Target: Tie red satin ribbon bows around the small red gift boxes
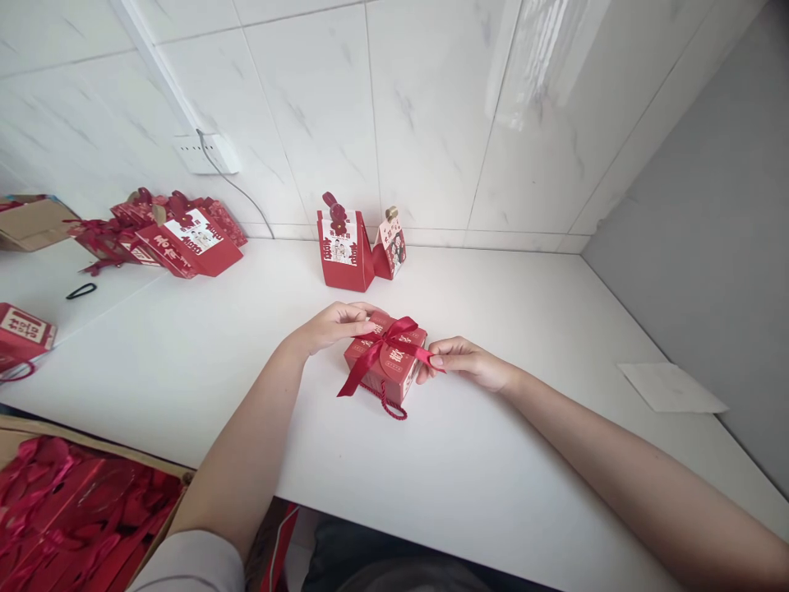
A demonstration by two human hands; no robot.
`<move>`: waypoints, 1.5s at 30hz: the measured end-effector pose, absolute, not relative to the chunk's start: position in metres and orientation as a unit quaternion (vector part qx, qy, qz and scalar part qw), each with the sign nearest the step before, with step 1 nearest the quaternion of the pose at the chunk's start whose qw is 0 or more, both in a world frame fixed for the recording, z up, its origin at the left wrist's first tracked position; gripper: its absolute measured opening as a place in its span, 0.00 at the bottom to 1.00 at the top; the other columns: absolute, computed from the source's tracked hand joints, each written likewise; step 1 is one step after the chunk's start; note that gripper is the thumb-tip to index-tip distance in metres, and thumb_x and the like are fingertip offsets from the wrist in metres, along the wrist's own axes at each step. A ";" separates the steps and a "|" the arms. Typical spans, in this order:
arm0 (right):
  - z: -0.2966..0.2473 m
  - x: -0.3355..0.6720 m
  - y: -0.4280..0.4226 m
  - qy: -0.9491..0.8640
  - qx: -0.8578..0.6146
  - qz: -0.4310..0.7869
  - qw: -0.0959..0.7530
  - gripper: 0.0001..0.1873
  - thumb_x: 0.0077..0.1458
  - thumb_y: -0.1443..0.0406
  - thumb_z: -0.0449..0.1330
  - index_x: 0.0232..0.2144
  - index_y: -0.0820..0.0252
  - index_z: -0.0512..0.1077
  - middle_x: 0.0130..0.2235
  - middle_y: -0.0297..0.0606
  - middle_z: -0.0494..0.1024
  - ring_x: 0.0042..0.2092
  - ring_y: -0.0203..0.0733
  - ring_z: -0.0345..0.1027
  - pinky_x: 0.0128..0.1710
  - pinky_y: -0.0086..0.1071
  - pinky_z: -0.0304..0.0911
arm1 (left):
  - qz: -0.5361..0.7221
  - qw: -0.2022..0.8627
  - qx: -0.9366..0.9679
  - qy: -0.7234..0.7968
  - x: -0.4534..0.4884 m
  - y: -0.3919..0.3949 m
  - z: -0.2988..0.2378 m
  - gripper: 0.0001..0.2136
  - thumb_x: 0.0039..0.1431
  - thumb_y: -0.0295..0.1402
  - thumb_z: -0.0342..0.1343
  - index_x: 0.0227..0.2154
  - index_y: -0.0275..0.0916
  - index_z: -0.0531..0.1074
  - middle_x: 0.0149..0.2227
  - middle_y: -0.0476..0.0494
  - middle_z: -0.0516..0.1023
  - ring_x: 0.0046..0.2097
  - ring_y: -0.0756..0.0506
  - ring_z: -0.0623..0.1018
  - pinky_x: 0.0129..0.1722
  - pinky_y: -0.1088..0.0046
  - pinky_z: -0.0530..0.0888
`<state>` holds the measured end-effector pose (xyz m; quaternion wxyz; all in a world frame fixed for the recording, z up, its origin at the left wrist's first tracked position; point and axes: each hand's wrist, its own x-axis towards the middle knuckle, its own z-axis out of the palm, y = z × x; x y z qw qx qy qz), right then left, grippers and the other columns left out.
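A red gift box (400, 386) with pale lettering lies on the white table in front of me, tied on top with a red ribbon bow (400, 326). My left hand (339, 322) is closed at the box's far left corner, its thumb pressed on the bow's left loop and its other fingers partly hidden behind. At the right side, my right hand (462, 362) pinches one ribbon tail between thumb and forefinger, with its lower fingers beside the box wall. The other tail hangs over the front left edge. A twisted red cord (394, 411) droops from the front.
Two upright red boxes (345, 271) stand by the tiled wall. More red boxes (215, 255) are piled at back left, near a black loop (81, 290). An open carton (178, 470) of red packages sits at lower left. White paper (669, 388) lies at right.
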<state>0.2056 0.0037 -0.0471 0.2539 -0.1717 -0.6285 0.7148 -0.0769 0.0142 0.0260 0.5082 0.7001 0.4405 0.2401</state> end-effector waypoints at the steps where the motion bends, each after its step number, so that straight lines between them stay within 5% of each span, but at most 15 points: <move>1: -0.048 0.206 0.004 -0.626 -0.173 0.719 0.246 0.13 0.60 0.57 0.62 0.32 0.62 0.77 0.38 0.41 0.82 0.42 0.43 0.74 0.47 0.37 0.63 | 0.241 0.509 0.700 0.439 -0.076 0.014 0.026 0.20 0.52 0.49 0.62 0.21 0.35 0.70 0.55 0.40 0.72 0.52 0.38 0.74 0.54 0.58 0.68; 11: -0.032 0.229 0.018 -0.688 -0.128 0.711 0.063 0.14 0.59 0.58 0.62 0.33 0.64 0.80 0.44 0.45 0.82 0.44 0.43 0.73 0.45 0.35 0.64 | 0.254 0.544 0.691 0.402 -0.060 0.010 0.019 0.21 0.56 0.45 0.61 0.19 0.35 0.64 0.56 0.41 0.72 0.53 0.39 0.75 0.55 0.59 0.69; 18: -0.036 0.230 0.020 -0.687 -0.110 0.716 0.057 0.14 0.60 0.58 0.62 0.35 0.64 0.80 0.44 0.47 0.81 0.46 0.44 0.72 0.46 0.36 0.64 | 0.229 0.547 0.702 0.395 -0.059 0.010 0.020 0.17 0.59 0.49 0.57 0.38 0.38 0.77 0.57 0.40 0.72 0.57 0.37 0.72 0.58 0.57 0.67; 23: -0.039 0.230 0.020 -0.683 -0.122 0.717 0.064 0.14 0.59 0.57 0.63 0.33 0.64 0.79 0.43 0.46 0.82 0.45 0.44 0.73 0.48 0.37 0.65 | 0.213 0.556 0.734 0.326 -0.069 0.014 0.017 0.14 0.54 0.43 0.64 0.32 0.38 0.71 0.59 0.40 0.70 0.59 0.37 0.70 0.60 0.57 0.65; 29: -0.043 0.226 0.019 -0.675 -0.150 0.718 0.080 0.13 0.57 0.58 0.65 0.35 0.63 0.80 0.42 0.43 0.82 0.47 0.44 0.74 0.52 0.38 0.65 | 0.164 0.540 0.782 0.265 -0.080 0.017 0.015 0.37 0.40 0.34 0.73 0.55 0.47 0.65 0.64 0.37 0.62 0.65 0.36 0.65 0.62 0.54 0.64; 32: -0.047 0.224 0.019 -0.667 -0.180 0.717 0.094 0.12 0.55 0.58 0.67 0.36 0.62 0.81 0.41 0.41 0.82 0.46 0.43 0.75 0.53 0.39 0.65 | 0.172 0.518 0.783 0.298 -0.082 0.015 0.013 0.55 0.37 0.33 0.74 0.66 0.56 0.48 0.70 0.37 0.51 0.67 0.36 0.62 0.60 0.56 0.67; 34: -0.049 0.223 0.019 -0.659 -0.189 0.720 0.108 0.12 0.54 0.58 0.68 0.35 0.62 0.80 0.40 0.39 0.82 0.46 0.43 0.75 0.53 0.39 0.66 | 0.140 0.531 0.777 0.308 -0.083 0.016 0.009 0.59 0.37 0.32 0.73 0.68 0.58 0.40 0.69 0.37 0.53 0.64 0.36 0.67 0.56 0.57 0.72; 39: -0.050 0.223 0.018 -0.669 -0.179 0.712 0.116 0.15 0.51 0.60 0.69 0.40 0.61 0.79 0.43 0.40 0.81 0.47 0.42 0.74 0.53 0.38 0.65 | 0.096 0.499 0.790 0.342 -0.080 0.021 -0.003 0.41 0.38 0.31 0.71 0.59 0.44 0.64 0.54 0.38 0.74 0.56 0.33 0.74 0.50 0.59 0.75; 45: -0.051 0.221 0.015 -0.620 -0.211 0.735 0.176 0.22 0.50 0.59 0.71 0.45 0.61 0.73 0.49 0.44 0.76 0.52 0.45 0.71 0.48 0.39 0.70 | 0.290 0.350 0.809 0.373 -0.069 0.020 -0.005 0.42 0.44 0.34 0.69 0.63 0.43 0.55 0.64 0.35 0.62 0.64 0.34 0.66 0.60 0.56 0.67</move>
